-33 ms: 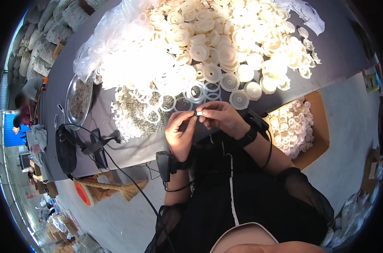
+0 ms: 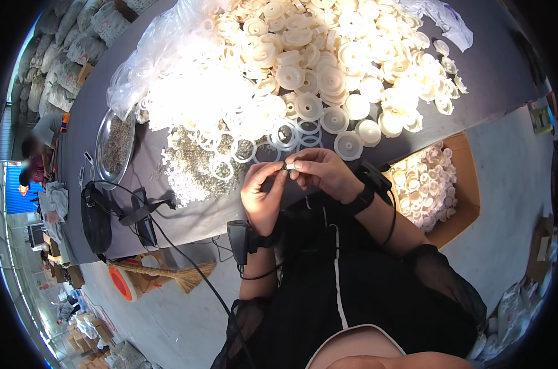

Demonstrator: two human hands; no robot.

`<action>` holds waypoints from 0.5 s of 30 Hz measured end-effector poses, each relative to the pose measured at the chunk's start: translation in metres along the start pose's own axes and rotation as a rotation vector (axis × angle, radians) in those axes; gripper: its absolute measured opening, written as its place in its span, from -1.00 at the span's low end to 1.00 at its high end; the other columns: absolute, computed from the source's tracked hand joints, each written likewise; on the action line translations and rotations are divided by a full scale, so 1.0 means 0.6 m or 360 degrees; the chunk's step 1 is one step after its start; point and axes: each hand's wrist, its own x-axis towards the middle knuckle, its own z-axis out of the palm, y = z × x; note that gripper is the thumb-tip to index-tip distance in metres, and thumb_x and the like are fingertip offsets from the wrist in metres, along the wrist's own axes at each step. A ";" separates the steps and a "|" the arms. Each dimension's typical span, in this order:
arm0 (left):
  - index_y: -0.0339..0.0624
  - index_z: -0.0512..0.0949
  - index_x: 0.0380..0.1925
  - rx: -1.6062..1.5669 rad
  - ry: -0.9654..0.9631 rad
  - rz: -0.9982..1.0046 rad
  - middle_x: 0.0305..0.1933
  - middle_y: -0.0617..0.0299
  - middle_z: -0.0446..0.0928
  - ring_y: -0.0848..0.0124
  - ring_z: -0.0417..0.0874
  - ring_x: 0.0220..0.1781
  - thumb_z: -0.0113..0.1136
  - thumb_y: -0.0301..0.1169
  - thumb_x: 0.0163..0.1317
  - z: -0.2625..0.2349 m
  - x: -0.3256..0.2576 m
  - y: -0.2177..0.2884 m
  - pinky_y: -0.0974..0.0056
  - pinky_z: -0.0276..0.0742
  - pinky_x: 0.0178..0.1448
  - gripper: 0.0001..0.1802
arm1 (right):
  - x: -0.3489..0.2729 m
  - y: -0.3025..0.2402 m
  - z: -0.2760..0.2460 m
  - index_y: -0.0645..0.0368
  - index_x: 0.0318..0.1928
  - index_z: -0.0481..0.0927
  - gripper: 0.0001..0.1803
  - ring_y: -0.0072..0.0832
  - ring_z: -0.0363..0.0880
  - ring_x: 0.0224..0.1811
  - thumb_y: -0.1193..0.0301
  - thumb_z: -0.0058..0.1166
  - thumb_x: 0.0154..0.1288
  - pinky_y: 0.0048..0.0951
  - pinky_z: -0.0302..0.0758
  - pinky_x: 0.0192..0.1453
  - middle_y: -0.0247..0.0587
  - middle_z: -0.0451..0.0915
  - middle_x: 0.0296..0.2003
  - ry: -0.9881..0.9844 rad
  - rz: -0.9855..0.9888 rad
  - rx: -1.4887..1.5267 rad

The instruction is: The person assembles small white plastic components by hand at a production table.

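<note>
My left hand (image 2: pixel 263 192) and my right hand (image 2: pixel 327 174) meet at the near edge of the table. Pinched between their fingertips is a small part (image 2: pixel 289 166), dark at its left end and white at its right. My fingers cover most of it, so its exact kind does not show. Just beyond the hands lie translucent white rings (image 2: pixel 243 149) and round cream plastic discs with raised centres (image 2: pixel 348 145). Left of the hands spreads a heap of tiny metallic and clear pieces (image 2: pixel 196 169).
A big pile of cream discs (image 2: pixel 328 55) covers the grey table's far side, beside a clear plastic bag (image 2: pixel 153 52). At the left are a metal tray (image 2: pixel 130 150) of small pieces and a black pouch (image 2: pixel 96 218) with cables. A cardboard box (image 2: pixel 469 184) of white parts stands at right.
</note>
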 end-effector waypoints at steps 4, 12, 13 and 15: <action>-0.27 0.57 -0.28 -0.0014 -0.0013 0.0012 -0.26 0.21 0.50 0.51 0.54 -0.27 0.20 -0.67 0.04 0.000 0.002 0.004 0.47 0.44 -0.17 -0.79 | -0.002 -0.004 0.000 0.22 -0.15 0.54 -0.79 -0.64 0.52 -0.48 0.41 0.05 0.24 -0.63 0.48 -0.39 -0.29 0.57 -0.43 0.0086 0.0000 -0.0009; -0.28 0.56 -0.29 -0.0477 -0.0055 -0.0136 -0.26 0.20 0.53 0.54 0.54 -0.26 0.17 -0.68 0.06 0.008 0.008 -0.009 0.48 0.45 -0.16 -0.81 | -0.005 -0.007 0.002 0.23 -0.16 0.54 -0.81 -0.61 0.54 -0.43 0.45 0.03 0.24 -0.60 0.50 -0.35 -0.26 0.58 -0.39 0.0046 -0.0070 -0.0165; -0.28 0.56 -0.29 -0.0495 -0.0059 -0.0152 -0.26 0.20 0.53 0.55 0.53 -0.27 0.17 -0.68 0.07 0.010 0.012 -0.010 0.48 0.45 -0.16 -0.82 | -0.006 -0.006 0.004 0.23 -0.16 0.54 -0.81 -0.61 0.54 -0.43 0.45 0.03 0.24 -0.60 0.50 -0.35 -0.26 0.58 -0.39 0.0042 -0.0074 -0.0163; -0.28 0.56 -0.31 -0.0295 -0.0040 -0.0070 -0.28 0.20 0.54 0.55 0.53 -0.29 0.16 -0.66 0.08 0.015 0.029 -0.014 0.48 0.44 -0.18 -0.85 | -0.009 -0.003 0.004 0.24 -0.14 0.53 -0.81 -0.57 0.55 -0.40 0.47 0.01 0.25 -0.57 0.51 -0.32 -0.22 0.59 -0.36 0.0219 -0.0329 -0.0198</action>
